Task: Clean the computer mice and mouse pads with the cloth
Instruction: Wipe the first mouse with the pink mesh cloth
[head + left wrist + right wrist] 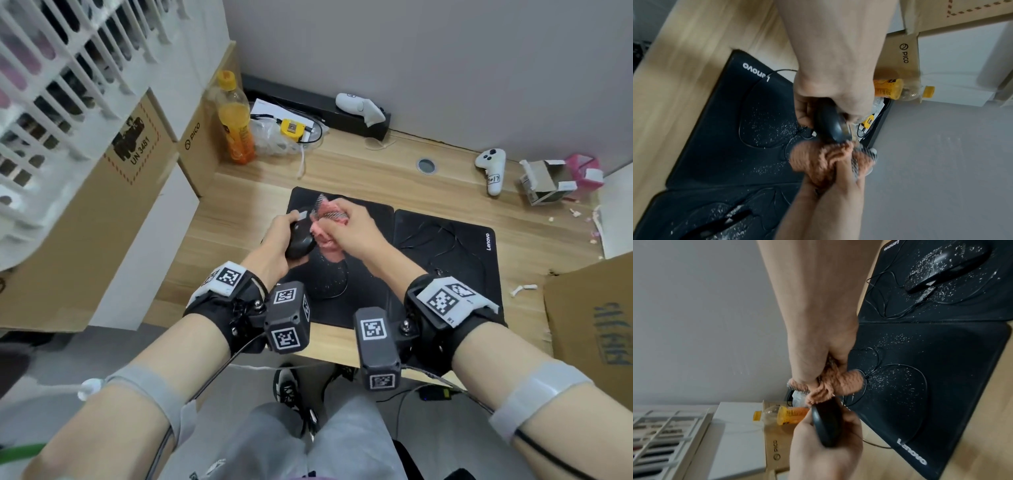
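Note:
My left hand (282, 234) grips a black mouse (301, 244) lifted above the left mouse pad (356, 301). My right hand (354, 230) holds a bunched pink cloth (325, 222) pressed against the mouse's front end. The wrist views show the same contact: cloth (818, 160) against mouse (830, 125), and cloth (842, 381) above mouse (826, 421). A second black mouse (945, 264), dusted with white crumbs, lies on the right Lenovo pad (455, 260); my right wrist hides it in the head view. Crumbs and thin black cables lie on both pads.
An orange drink bottle (236, 126) and cardboard boxes (137, 164) stand at the left. White controllers (493, 168) (359, 108), a torn small carton (544, 181) and a yellow gadget (291, 129) lie further back. A large cardboard box (589, 315) borders the right edge.

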